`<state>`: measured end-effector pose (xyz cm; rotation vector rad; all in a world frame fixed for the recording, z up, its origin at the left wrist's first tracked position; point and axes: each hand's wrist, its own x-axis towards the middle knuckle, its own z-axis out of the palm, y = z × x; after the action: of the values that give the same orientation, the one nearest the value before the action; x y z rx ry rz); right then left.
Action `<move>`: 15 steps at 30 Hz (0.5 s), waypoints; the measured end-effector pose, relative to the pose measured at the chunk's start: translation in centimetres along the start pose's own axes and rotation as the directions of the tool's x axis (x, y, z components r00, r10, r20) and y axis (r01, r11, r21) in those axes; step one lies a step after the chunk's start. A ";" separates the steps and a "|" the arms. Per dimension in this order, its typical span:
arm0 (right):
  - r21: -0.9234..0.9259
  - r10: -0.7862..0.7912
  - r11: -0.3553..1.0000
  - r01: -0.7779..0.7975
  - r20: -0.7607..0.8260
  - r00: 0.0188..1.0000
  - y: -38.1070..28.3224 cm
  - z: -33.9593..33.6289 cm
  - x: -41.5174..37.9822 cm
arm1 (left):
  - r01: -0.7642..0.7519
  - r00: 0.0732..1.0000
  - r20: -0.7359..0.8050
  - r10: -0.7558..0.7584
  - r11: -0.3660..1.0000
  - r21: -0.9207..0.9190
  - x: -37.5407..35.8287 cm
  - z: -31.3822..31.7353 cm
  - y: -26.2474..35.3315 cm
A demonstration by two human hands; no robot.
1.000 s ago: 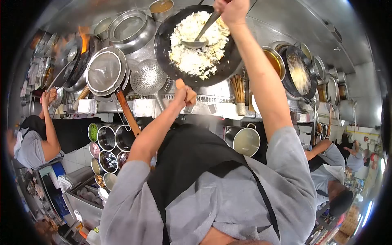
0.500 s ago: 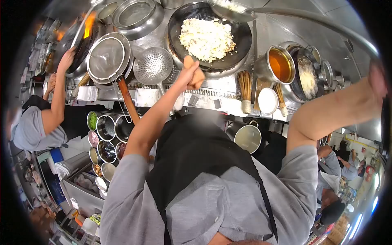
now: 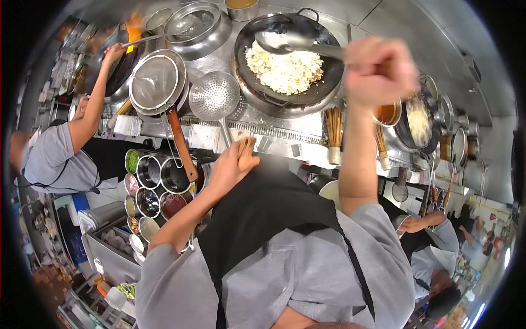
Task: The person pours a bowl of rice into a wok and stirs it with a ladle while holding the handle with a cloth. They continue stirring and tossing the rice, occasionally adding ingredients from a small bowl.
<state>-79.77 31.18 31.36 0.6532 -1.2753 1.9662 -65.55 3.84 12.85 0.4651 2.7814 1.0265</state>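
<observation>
The steel bench (image 3: 223, 59) carries a black wok (image 3: 331, 68). From this wok, a bamboo brush (image 3: 333, 129) rests at five o'clock, a white cloth (image 3: 127, 126) at eight, a steel basin (image 3: 205, 48) near ten.

right hand (image 3: 381, 71) holds ladle (image 3: 297, 41)

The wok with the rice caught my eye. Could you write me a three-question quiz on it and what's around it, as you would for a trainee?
1. What does the person's right hand hold?
A) a strainer
B) a ladle
C) a brush

2. True or false: the person's left hand is apart from the wok.

3. Fill in the blank: in the picture, the perforated skimmer lies to the ____ of the wok.

Key: 1. B; 2. True; 3. left
</observation>
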 end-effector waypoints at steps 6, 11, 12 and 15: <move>-0.285 0.213 0.937 -0.202 0.006 0.977 7.2 -2.2 2.7 | 0.137 0.986 -0.015 -0.166 0.854 -0.502 3.8 0.1 1.8; -0.078 -0.084 0.993 0.086 0.022 0.996 3.4 -2.9 4.6 | 0.044 0.998 0.058 -0.030 0.965 -0.258 7.2 0.6 1.6; -0.188 -0.135 0.976 0.114 -0.100 0.986 6.1 -3.5 2.5 | 0.047 0.998 0.059 -0.032 0.963 -0.265 8.4 1.2 1.9; -0.148 0.013 0.989 -0.002 0.071 0.997 13.6 -7.0 0.2 | -0.295 0.954 -0.072 0.293 0.955 -0.029 13.3 3.6 1.2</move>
<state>-90.70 33.93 21.07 0.6505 -1.4535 1.8472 -76.92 11.31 10.55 0.8768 2.8005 1.1720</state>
